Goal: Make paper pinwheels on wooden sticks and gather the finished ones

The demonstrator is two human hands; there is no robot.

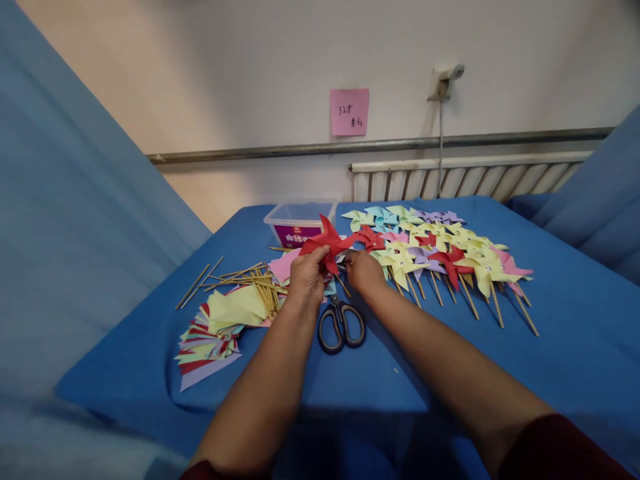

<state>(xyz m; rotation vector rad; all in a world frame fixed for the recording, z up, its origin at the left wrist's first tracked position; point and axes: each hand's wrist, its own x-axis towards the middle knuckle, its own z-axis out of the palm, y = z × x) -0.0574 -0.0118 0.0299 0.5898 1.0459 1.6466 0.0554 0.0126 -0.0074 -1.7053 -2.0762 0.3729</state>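
My left hand [309,273] is closed on a red paper pinwheel [327,241], pinching it near the middle with the thumb. A thin wooden stick [343,285] slants down below the pinwheel. Close beside it, on the right, my right hand [364,270] is closed around a small dark object [344,260]; the fingers hide most of it, so its kind is unclear. Black-handled scissors [341,327] lie on the blue-covered table just below both hands, handles toward me.
Finished pinwheels [440,257] in several colours spread over the right side. At left lie fanned paper sheets [215,333] and loose wooden sticks [250,280]. A clear plastic box [300,212] stands behind my hands. Beyond the blue table [450,373] are a wall radiator [470,177] and pipe.
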